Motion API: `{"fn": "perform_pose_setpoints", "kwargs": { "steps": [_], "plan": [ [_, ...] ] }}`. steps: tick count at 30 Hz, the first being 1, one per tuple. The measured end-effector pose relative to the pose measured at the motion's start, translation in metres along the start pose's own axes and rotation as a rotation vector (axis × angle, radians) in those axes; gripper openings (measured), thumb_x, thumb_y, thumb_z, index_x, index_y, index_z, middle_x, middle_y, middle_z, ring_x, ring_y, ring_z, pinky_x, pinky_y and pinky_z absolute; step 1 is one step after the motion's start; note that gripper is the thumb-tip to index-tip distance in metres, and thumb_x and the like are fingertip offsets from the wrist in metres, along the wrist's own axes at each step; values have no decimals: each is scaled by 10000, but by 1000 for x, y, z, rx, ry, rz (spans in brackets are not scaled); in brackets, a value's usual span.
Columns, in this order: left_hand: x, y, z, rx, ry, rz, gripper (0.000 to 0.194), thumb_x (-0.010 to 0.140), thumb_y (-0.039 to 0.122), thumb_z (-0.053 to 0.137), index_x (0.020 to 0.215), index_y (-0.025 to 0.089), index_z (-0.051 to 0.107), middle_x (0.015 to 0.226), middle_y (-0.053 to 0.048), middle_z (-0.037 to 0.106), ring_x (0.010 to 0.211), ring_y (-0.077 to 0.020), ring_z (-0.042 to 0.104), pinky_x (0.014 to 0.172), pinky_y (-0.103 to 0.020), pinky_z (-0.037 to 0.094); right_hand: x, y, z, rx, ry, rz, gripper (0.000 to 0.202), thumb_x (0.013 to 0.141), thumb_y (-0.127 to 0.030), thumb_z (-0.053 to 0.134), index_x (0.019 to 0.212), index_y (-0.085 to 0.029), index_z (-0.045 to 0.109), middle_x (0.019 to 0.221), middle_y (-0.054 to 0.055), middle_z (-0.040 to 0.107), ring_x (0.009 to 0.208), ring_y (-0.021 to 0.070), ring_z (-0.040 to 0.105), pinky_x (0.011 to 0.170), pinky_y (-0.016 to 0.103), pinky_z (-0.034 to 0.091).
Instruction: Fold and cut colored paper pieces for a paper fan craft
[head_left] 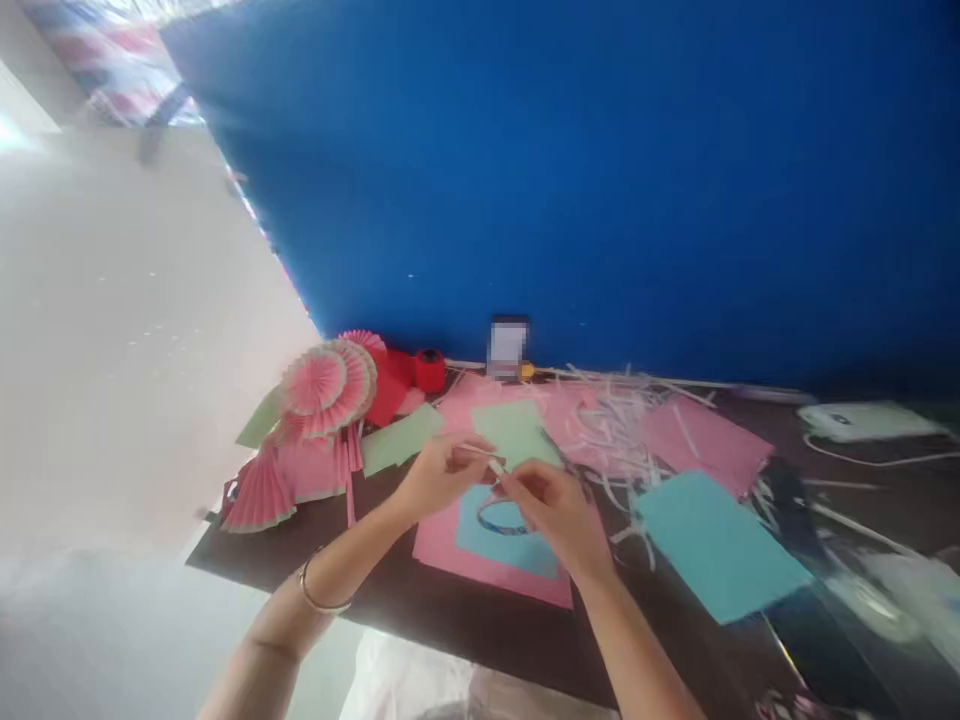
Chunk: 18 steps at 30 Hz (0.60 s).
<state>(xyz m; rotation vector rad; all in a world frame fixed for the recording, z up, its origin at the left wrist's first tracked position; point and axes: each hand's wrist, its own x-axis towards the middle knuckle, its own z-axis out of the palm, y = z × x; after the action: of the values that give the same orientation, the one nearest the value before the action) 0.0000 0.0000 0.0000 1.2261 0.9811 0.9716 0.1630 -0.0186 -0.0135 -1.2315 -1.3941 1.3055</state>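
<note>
Dark surface against a blue panel, paper all over it; clock centred on the hands, 12 toward the panel.

Nearest: bracelet on the left forearm, 8 o'clock. Left hand nearly closed, fingertips pinching a small white strip. Right hand also narrow, thumb and finger together on the strip's near end. Patterned ring right by the right fingers at 6 o'clock; can't tell if gripped or just touching. It shows over a light blue sheet, which lies on a pink sheet.

Step in hand, judging by the pose: working the strip's end between both sets of fingertips, maybe separating or peeling it; too blurred to confirm. Next move calls for a firm pinch on one side, a light pull on the other, ring kept clear of the sheets.

Further out: turquoise sheet at 4, white scraps tangled at 2, green sheet at 12, pleated pink fans at 10. Far edge: red roll at 11, pixelated card at 12.
</note>
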Motion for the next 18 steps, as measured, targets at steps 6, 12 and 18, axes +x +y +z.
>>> {"fn": "perform_pose_setpoints", "kwargs": {
  "steps": [6,12,18],
  "plan": [
    [-3,3,0,30,-5,-8,177,759,143,582,932,108,602,807,-98,707,769,-200,683,759,-343,553,-2,-3,1,10,1,16,320,724,-469,632,640,-166,574,508,-6,588,422,86,500,359,179,328],
    [-8,4,-2,68,-5,7,172,775,150,564,945,139,589,800,-91,716,779,-211,687,753,-341,550,-4,-6,3,-47,4,25,354,738,-512,592,644,-172,558,618,44,650,575,151,611,368,181,357],
    [-9,-3,2,144,79,73,225,743,265,650,932,164,583,813,-96,720,760,-218,687,700,-312,546,-3,-4,5,-56,10,16,349,720,-514,606,666,-172,572,643,57,656,692,207,659,413,199,407]
  ]
}}
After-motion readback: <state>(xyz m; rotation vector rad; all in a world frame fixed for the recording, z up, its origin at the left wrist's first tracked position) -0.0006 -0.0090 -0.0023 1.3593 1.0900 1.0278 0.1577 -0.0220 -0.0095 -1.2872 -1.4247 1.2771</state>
